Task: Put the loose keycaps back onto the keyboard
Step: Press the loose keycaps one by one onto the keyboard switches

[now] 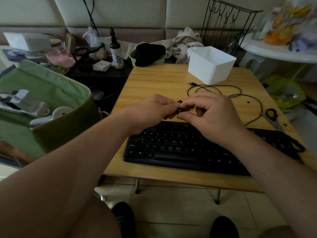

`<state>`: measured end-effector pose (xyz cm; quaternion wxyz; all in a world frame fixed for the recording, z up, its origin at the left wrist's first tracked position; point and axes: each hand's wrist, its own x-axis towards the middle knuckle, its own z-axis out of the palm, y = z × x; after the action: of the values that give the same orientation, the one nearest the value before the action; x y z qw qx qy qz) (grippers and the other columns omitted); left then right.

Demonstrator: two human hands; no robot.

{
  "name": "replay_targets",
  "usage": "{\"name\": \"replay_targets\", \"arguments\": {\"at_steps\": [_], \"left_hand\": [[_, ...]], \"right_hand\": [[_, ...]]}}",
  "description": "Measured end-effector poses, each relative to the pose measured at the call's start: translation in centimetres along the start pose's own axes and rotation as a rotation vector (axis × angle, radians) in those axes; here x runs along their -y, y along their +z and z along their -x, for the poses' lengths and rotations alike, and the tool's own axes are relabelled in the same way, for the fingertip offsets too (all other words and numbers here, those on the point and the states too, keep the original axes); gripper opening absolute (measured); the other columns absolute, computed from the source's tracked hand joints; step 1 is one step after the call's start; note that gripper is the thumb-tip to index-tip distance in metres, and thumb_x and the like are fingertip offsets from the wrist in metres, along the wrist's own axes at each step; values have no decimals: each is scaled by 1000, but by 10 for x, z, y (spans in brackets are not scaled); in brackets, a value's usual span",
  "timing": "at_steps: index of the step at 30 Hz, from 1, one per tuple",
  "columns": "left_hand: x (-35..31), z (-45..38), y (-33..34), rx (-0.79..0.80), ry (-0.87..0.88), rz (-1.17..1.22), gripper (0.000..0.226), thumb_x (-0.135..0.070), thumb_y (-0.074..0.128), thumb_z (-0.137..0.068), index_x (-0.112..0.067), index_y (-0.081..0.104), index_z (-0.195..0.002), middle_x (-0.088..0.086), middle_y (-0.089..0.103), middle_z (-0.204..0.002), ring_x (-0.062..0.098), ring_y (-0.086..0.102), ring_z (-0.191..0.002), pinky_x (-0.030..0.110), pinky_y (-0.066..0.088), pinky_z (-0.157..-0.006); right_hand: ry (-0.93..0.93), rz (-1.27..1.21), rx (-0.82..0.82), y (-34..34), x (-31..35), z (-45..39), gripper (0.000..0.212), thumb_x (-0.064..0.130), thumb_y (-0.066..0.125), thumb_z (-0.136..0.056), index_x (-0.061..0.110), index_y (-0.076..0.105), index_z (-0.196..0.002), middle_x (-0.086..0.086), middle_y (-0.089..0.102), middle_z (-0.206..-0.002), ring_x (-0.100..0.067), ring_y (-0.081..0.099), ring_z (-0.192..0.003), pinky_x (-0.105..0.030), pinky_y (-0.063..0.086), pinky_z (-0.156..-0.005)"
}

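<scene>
Both hands meet just beyond the far edge of the keyboard, above its upper key rows. A keycap is pinched between them: the right hand has thumb and forefinger curled round it, and the left hand closes on the same piece from the other side with its fingertips. A second small dark piece shows just beyond the fingertips, farther from the keyboard; whether it is another keycap held in the left hand or lying on the bench cannot be told.

The governing relation: the keyboard lies directly below and nearer the person than the held keycap, its long axis running left to right across the bench. The keycap must therefore come down and toward the person to reach a socket. Which socket is vacant cannot be made out; the keys are dark and the upper rows are partly covered by the hands. Both hands are about equally near the upper rows.

Beyond the keyboard, well apart to the right, two small dark specks lie on the bench; they may be further loose keycaps, judged by size only. The cable loops on the bench beyond the hands, short of the white bin.
</scene>
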<state>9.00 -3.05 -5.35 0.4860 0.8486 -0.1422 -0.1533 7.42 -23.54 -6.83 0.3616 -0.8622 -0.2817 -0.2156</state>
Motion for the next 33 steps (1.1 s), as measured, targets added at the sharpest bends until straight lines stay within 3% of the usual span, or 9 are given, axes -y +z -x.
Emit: {"name": "replay_targets", "arguments": {"at_steps": [3, 7, 10, 12, 15, 18, 23, 28, 33], "left_hand": [[-1, 0, 1, 8, 17, 49, 35, -28, 51, -109, -14, 64, -80, -5, 52, -71, 0, 43, -57, 16, 37, -58], [5, 0, -7, -15, 35, 163, 30, -29, 50, -109, -9, 70, -99, -7, 61, -78, 7, 47, -73, 26, 37, -70], [5, 2, -13, -18, 65, 157, 27, -34, 55, -105, -17, 72, -94, -7, 61, -82, 7, 47, -77, 30, 37, -75], [5, 2, -15, -11, 71, 157, 23, -37, 59, -101, -27, 74, -86, -12, 61, -78, 6, 47, -75, 30, 37, -75], [6, 2, -18, -3, 79, 226, 19, -43, 65, -90, -30, 77, -84, -14, 58, -71, 6, 46, -71, 30, 36, -73], [7, -2, -19, -41, 79, 330, 24, -42, 69, -85, -21, 77, -93, -11, 55, -70, 7, 43, -69, 28, 34, -69], [7, -6, -12, -77, 88, 398, 17, -25, 68, -96, -24, 80, -86, -10, 53, -68, 7, 40, -66, 26, 31, -64], [6, -8, -5, -31, 77, 456, 22, -21, 64, -102, -24, 81, -89, -8, 53, -72, 8, 40, -66, 26, 30, -64], [7, -8, -1, 12, 67, 333, 17, -19, 63, -103, -27, 78, -103, -19, 66, -74, -3, 53, -67, 24, 37, -70]], "right_hand": [[-7, 9, -35, 3, 2, 0, 21, 20, 89, -79, 19, 80, -99, 23, 59, -86, 10, 55, -70, -5, 36, -67], [27, -49, -68, 4, 5, -4, 21, 16, 86, -83, 23, 81, -102, 12, 70, -96, -9, 50, -60, -17, 42, -59], [49, -106, -90, 3, 11, -5, 23, 16, 86, -83, 30, 79, -99, 21, 71, -94, -15, 53, -61, -23, 46, -56], [88, -108, -107, 3, 14, -5, 25, 20, 86, -82, 38, 75, -96, 27, 63, -74, -15, 52, -60, -19, 43, -56], [174, -155, -120, 4, 15, -5, 22, 25, 86, -82, 40, 74, -94, 8, 59, -61, -15, 53, -57, -21, 44, -54], [253, -250, -143, 7, 12, -7, 24, 23, 85, -84, 38, 75, -100, 12, 71, -79, -16, 52, -58, -26, 48, -55], [175, -164, -159, 8, 11, -7, 21, 19, 82, -86, 32, 78, -102, 12, 69, -92, -7, 49, -58, -16, 41, -56], [81, 9, -178, 0, 9, -8, 13, 18, 81, -87, 20, 80, -100, 7, 69, -86, 4, 55, -66, -7, 37, -60], [138, -19, -55, -8, 0, -9, 11, 21, 80, -88, 28, 79, -96, 14, 68, -85, -7, 48, -58, -14, 38, -57]]}}
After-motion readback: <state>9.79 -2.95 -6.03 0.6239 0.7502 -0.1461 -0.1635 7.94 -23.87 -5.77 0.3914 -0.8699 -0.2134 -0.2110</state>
